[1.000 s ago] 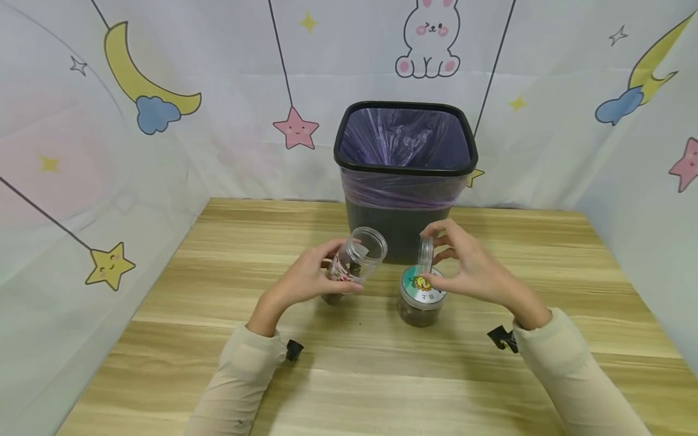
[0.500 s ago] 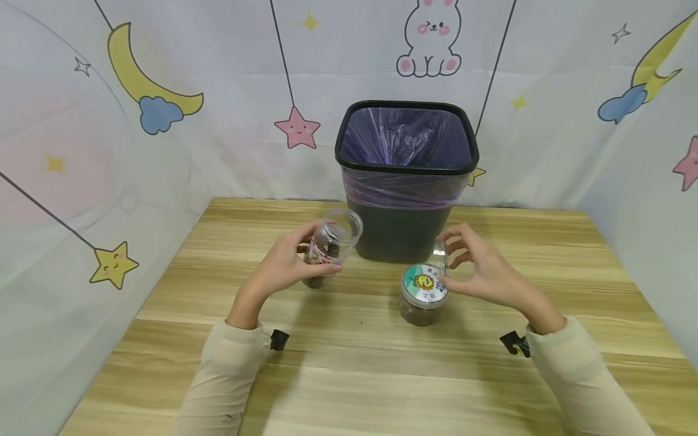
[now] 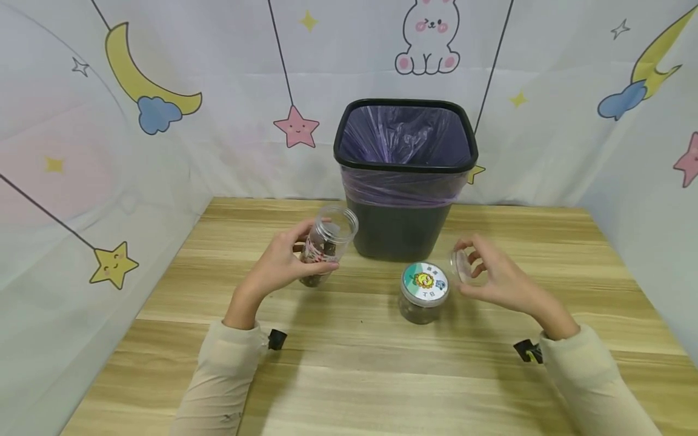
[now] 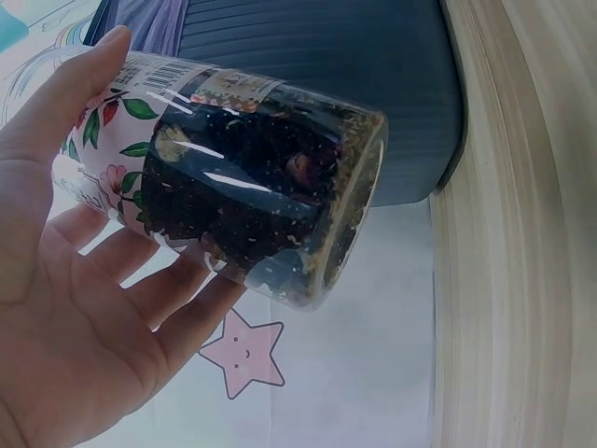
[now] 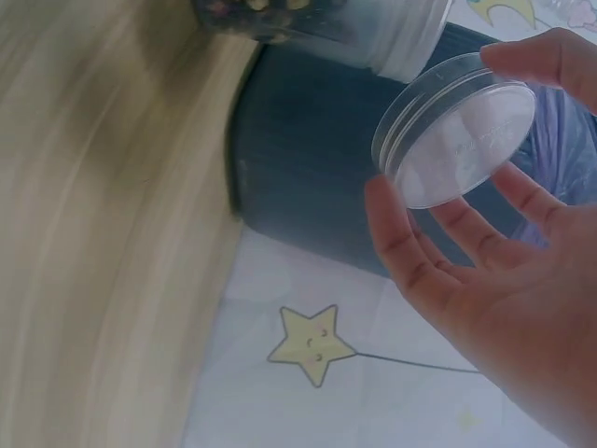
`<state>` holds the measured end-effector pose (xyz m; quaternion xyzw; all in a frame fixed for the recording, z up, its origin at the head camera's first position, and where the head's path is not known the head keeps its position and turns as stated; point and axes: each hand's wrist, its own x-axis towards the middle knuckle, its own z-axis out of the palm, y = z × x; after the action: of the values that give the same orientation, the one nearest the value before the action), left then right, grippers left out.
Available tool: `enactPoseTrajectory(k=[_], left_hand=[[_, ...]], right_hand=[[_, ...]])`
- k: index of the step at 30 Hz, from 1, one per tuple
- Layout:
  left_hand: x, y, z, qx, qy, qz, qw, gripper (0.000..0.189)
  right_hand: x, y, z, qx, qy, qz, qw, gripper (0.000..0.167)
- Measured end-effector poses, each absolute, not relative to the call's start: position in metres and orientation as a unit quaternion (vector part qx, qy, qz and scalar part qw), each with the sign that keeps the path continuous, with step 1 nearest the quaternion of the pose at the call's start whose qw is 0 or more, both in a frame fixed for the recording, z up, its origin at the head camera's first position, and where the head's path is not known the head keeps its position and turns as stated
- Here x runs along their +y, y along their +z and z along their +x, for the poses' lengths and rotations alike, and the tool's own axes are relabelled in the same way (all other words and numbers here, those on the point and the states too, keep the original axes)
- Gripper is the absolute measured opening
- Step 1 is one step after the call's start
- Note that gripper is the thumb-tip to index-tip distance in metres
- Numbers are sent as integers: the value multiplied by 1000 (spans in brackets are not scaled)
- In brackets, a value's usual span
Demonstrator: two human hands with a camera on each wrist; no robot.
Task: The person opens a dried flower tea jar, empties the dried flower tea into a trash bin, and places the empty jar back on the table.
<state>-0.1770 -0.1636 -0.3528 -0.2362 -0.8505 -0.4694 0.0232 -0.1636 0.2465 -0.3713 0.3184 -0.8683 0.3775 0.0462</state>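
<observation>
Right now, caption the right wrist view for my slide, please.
Right hand holds a clear round plastic lid; dark grey bin with purple plastic liner behind.

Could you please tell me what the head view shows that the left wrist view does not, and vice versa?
Only the head view: the right hand pinching the clear lid, the lidded jar, the rabbit drawing.
Only the left wrist view: a barcode on the flowered label of the held jar.
Both: the left hand gripping that jar, the bin, the pink star and the table.
</observation>
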Motion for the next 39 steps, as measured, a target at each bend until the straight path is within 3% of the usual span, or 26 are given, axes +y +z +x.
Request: enactPoseTrajectory(k=[9, 17, 26, 39], left_hand=[[-164, -354, -178, -849, -470, -241, 25, 75], [-163, -353, -178, -846, -473, -245, 31, 74], [-161, -351, -177, -844, -476, -245, 30, 75], [-165, -358, -178, -845, -478, -239, 25, 76]], right_hand=[[256, -391, -162, -887, 348, 303, -2, 59], [262, -411, -156, -901, 289, 323, 1, 56], [266, -415, -154, -912, 269, 302, -64, 55], [269, -419, -149, -909, 266, 315, -58, 55]])
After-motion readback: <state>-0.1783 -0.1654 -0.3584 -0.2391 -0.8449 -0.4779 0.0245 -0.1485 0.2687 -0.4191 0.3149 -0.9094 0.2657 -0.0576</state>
